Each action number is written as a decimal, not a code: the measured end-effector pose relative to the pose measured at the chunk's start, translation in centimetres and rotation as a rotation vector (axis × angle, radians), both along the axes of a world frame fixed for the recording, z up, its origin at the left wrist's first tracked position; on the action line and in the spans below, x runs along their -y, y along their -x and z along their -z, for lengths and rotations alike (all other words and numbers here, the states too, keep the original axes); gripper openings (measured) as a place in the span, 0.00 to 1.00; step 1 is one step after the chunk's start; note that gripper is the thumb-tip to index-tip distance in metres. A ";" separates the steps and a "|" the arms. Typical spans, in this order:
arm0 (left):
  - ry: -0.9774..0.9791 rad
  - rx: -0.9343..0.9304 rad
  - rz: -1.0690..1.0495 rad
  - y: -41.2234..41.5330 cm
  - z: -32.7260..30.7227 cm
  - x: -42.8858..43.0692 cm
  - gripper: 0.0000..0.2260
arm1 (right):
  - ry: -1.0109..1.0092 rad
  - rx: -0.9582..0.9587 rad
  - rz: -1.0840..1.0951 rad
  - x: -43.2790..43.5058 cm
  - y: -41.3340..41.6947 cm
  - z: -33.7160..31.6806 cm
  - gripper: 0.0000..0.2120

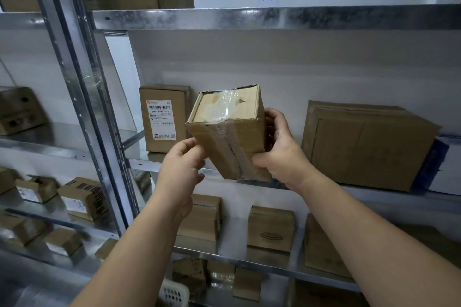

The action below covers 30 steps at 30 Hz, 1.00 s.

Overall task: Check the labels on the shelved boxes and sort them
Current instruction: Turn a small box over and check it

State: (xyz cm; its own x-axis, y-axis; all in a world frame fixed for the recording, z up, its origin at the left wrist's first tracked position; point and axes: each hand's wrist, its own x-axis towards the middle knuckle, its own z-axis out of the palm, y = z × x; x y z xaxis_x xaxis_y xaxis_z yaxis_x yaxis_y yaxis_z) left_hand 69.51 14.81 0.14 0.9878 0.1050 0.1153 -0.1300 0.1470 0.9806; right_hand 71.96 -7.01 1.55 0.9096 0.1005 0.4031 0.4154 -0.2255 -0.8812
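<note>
Left hand [180, 167] and right hand [282, 154] both grip a tilted, taped box [232, 132] before the shelf [374, 17].

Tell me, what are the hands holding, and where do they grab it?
A taped cardboard box. The left hand pinches its lower left edge; the right hand grips its right side, thumb on the front.
</note>
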 end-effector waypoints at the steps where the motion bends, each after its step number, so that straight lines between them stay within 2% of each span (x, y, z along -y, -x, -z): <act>1: -0.013 0.009 -0.009 0.0 -0.1 0.0 0.16 | 0.012 0.005 0.013 0.1 -0.1 0.0 0.47; 4: -0.090 0.059 -0.080 0.0 -0.4 -0.4 0.28 | 0.056 0.027 0.068 0.1 -0.8 0.1 0.48; 8: -0.538 0.316 -0.205 0.7 -1.5 -1.1 0.47 | 0.247 0.122 0.211 0.3 -1.3 0.0 0.45; 11: -0.724 0.513 -0.167 0.6 -2.1 -1.2 0.55 | 0.491 0.285 0.287 0.3 -0.7 -0.2 0.44; 13: -0.829 0.554 -0.139 0.3 -2.3 -1.1 0.57 | 0.633 0.362 0.318 0.2 -0.5 -0.3 0.44; 18: -0.962 0.596 -0.120 -0.1 -1.7 -0.7 0.56 | 0.757 0.435 0.324 -0.4 -0.7 -0.2 0.44; 23: -0.932 0.594 -0.133 -0.6 -0.9 -0.7 0.48 | 0.775 0.476 0.313 -0.2 -0.9 -0.3 0.46; 26: -0.853 0.580 -0.159 -0.9 -0.7 -1.1 0.45 | 0.680 0.467 0.352 -0.1 -0.6 -0.3 0.52; 30: -0.733 0.479 -0.142 -1.5 -0.3 -2.8 0.44 | 0.402 0.380 0.371 0.8 -0.6 0.0 0.56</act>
